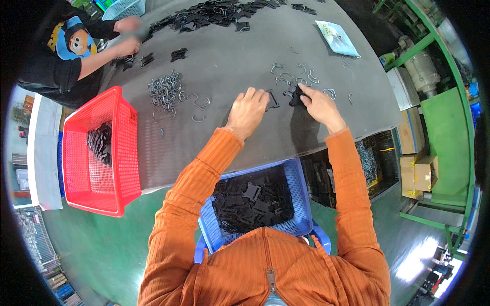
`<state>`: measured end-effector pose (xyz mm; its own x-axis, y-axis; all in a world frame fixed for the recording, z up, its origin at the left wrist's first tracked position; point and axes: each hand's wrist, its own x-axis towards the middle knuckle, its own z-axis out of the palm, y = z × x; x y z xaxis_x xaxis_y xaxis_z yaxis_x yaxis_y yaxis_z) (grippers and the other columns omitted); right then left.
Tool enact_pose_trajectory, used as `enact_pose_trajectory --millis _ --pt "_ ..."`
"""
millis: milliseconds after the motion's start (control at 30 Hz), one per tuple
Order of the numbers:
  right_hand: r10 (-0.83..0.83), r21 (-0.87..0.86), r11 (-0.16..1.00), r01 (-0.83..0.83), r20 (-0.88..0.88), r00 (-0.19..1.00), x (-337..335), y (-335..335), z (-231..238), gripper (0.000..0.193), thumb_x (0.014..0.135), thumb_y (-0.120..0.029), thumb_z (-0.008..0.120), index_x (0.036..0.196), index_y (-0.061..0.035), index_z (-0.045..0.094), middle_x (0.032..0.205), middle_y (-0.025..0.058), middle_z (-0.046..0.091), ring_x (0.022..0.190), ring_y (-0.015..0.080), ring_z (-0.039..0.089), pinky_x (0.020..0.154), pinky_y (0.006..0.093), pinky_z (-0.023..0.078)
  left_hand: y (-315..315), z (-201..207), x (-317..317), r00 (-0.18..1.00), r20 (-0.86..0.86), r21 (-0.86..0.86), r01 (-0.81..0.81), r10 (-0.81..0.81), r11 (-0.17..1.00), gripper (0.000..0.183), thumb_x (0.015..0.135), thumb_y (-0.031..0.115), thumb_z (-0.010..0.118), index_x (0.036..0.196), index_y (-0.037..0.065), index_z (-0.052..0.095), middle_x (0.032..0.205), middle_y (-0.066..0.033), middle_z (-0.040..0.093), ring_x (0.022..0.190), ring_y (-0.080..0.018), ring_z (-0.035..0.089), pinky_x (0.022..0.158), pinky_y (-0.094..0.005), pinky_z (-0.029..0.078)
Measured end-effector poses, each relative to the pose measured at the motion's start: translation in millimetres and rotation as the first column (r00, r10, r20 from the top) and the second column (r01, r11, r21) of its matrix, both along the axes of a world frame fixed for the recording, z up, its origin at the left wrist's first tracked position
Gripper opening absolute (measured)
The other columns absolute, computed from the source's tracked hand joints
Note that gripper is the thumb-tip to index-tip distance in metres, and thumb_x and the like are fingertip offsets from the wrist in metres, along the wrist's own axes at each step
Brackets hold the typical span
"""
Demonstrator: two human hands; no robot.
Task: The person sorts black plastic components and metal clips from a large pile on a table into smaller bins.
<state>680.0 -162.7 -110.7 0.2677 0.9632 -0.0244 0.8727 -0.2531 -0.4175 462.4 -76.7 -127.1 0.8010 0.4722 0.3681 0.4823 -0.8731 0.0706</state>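
while right hand [320, 106] on clip [295, 97], shirt lettering [53, 37]

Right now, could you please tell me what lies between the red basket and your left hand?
The head view shows a heap of bent metal wires and a few loose ones there.

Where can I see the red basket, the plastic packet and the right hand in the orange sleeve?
Red basket [128, 153]: head view, on its side wall.
Plastic packet [338, 39]: head view, middle of its upper face.
Right hand [321, 107]: head view, back of the hand.
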Motion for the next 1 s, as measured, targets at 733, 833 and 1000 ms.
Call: enact_pose_trajectory --millis 733,833,1000 --pt "-0.143 0.261 0.962 0.079 0.240 0.960 27 -36 -32 0.066 0.090 -0.049 0.048 0.140 -0.0082 0.034 0.143 0.0243 0.029 0.134 0.0392 0.024 0.107 0.0527 0.023 -2 -16 -211 0.757 0.134 -0.194 -0.613 0.640 0.766 0.054 0.094 0.024 0.047 0.137 -0.005 0.031 0.143 -0.0271 0.027 0.136 -0.0414 0.020 0.111 -0.0465 0.019" --pt "-0.400 0.337 0.889 0.310 0.240 0.884 93 -6 -38 0.066 0.092 -0.051 0.042 0.143 -0.0115 0.029 0.145 0.0215 0.027 0.136 0.0374 0.022 0.109 0.0520 0.019 41 -24 -200 0.760 0.177 -0.130 -0.611 0.625 0.781 0.057 0.094 0.028 0.046 0.137 -0.006 0.031 0.142 -0.0285 0.027 0.135 -0.0424 0.021 0.112 -0.0469 0.018" --pt "-0.450 0.181 0.891 0.417 0.223 0.865 174 39 -41 0.068 0.093 -0.056 0.034 0.145 -0.0126 0.025 0.148 0.0147 0.028 0.139 0.0283 0.021 0.111 0.0487 0.016 120 -35 -187 0.711 0.219 -0.162 -0.649 0.668 0.743 0.063 0.094 0.039 0.043 0.136 -0.006 0.032 0.141 -0.0293 0.029 0.134 -0.0439 0.022 0.110 -0.0487 0.019"
